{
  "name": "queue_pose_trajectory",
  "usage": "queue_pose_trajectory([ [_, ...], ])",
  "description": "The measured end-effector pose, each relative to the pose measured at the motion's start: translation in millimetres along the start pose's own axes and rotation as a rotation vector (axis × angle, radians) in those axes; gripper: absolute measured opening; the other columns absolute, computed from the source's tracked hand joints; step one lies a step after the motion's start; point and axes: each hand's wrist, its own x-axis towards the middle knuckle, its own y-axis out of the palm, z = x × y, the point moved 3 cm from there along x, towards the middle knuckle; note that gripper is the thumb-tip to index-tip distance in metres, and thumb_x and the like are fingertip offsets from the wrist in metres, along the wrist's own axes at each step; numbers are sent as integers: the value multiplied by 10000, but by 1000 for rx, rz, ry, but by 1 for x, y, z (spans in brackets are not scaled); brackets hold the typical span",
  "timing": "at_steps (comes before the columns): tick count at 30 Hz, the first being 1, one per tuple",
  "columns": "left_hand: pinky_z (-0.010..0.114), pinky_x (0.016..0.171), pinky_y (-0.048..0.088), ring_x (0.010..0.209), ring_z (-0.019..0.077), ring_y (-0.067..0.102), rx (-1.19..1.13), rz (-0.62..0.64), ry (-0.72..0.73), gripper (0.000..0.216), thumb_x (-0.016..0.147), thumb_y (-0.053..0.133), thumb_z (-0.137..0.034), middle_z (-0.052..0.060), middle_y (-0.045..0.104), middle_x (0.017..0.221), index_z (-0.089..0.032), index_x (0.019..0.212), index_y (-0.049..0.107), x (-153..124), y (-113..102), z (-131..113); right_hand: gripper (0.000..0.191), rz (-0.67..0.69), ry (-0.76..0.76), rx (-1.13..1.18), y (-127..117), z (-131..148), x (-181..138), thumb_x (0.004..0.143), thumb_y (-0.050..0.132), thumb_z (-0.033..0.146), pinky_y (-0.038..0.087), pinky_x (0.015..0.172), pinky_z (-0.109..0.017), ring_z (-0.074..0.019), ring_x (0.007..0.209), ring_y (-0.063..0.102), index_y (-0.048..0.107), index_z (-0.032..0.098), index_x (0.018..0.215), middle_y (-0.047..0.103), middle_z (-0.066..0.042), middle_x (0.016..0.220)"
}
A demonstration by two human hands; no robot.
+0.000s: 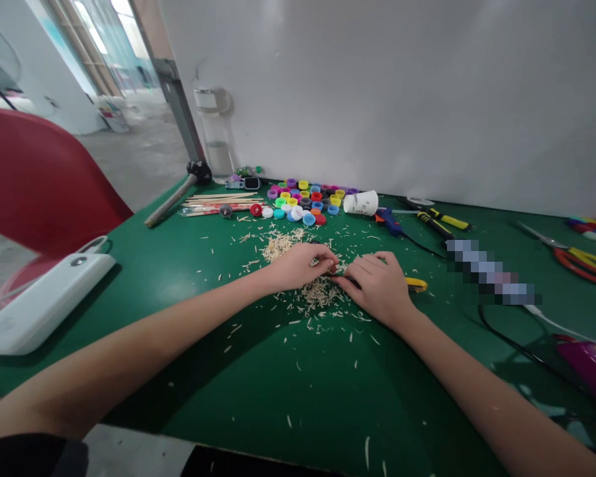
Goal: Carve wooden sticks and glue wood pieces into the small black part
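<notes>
My left hand [304, 266] is closed in a pinch above the wood shavings, with its fingertips close to those of my right hand. Whatever it holds is mostly hidden by the fingers. My right hand [381, 286] is wrapped round a yellow-handled utility knife [417, 285]. The handle's end sticks out on the right, and its front end points left toward my left fingertips. Below the hands lies a pile of pale wood shavings [318, 293]. A second pile of shavings [282, 245] sits just behind my left hand, with loose slivers scattered around.
Colourful bottle caps [305, 202], wooden sticks [223, 202] and a tipped paper cup [361, 203] line the back of the green table [298, 377]. To the right lie a blue glue gun [390, 221], pliers [434, 222] and scissors [571, 255]. A white box [44, 301] stands left.
</notes>
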Motion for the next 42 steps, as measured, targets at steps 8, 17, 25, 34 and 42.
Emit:
queue_pose_trajectory([
  [8,232,682,471,806,117,639,4,-7,8,226,874,446,-247,12,716,912,-186,929,656,0,0,1,270,0,-13,-13,0,0,0,909,489,356,278,740,-306,-142,683,502,548,195,700,587,9,658],
  [17,237,699,464,816,121,632,28,-5,0,241,872,436,-248,18,712,933,-184,944,657,-1,1,1,277,12,-17,-7,2,-1,-1,907,489,376,282,675,-294,-150,695,510,550,196,705,587,0,672],
  [25,242,683,458,795,127,630,38,-18,0,239,862,462,-274,19,717,916,-185,948,666,0,1,0,289,15,-10,0,1,0,0,910,473,374,282,651,-299,-155,682,504,562,198,699,591,-11,667],
  [34,248,666,445,775,128,622,67,-16,-14,252,861,476,-311,26,715,907,-182,961,667,0,-2,2,293,43,-17,8,3,-1,0,905,484,397,274,644,-291,-154,682,497,554,198,701,590,-10,673],
  [42,250,676,449,795,132,627,62,-30,-15,242,859,478,-324,21,714,900,-187,922,668,0,-1,4,310,33,-26,6,2,1,0,909,477,406,271,646,-296,-153,668,498,567,196,701,592,-9,660],
])
